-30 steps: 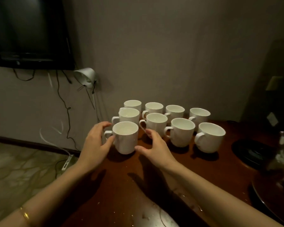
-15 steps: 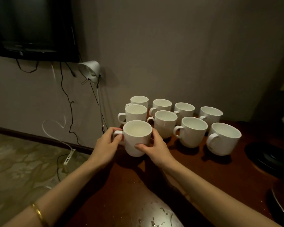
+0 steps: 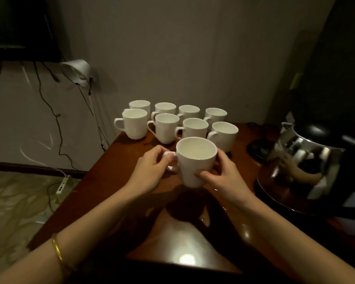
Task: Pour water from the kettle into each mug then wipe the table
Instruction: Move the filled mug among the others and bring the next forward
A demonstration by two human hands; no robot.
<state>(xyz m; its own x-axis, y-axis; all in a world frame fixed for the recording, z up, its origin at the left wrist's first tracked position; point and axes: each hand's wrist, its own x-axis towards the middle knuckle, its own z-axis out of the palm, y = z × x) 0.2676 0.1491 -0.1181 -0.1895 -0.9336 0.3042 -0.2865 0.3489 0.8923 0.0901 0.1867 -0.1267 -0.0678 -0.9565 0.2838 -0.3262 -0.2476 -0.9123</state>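
mug (image 3: 196, 160) pulled nearer from cluster | left fingers (image 3: 162, 158) pinch handle | right fingers (image 3: 205, 173) wrap body

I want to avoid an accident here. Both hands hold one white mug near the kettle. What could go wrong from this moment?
1. The held mug is gripped by the left hand at the handle and the right hand at the body; the steel kettle stands close on the right and might get bumped.
2. The other mugs stand packed together just behind, so setting it back could knock one.
3. The table shows droplets, so a mug may slide.
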